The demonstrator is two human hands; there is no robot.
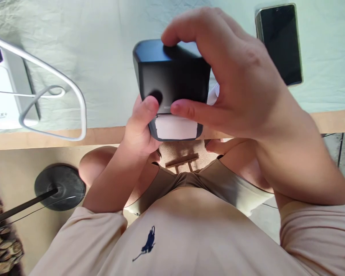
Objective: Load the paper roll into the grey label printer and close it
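Observation:
Both hands hold a black box-shaped device (175,80) just above the table's near edge. It has rounded corners, small pale lettering on its front and a whitish panel or strip (176,127) at its lower end. My left hand (142,124) grips the lower left side, its thumb on the front face and its other fingers mostly hidden behind. From the right, my right hand (230,76) pinches the device, fingertips on the top and thumb on the front beside the lettering. Part of a small white thing (214,95) shows behind it, too covered to name.
A dark-screened phone (281,46) lies on the pale table cover (103,46) at the right. On the left are a white device (5,92) and a looped white cable (82,107). Below the wooden table edge (109,135), a round black stand base (60,188) rests on the floor.

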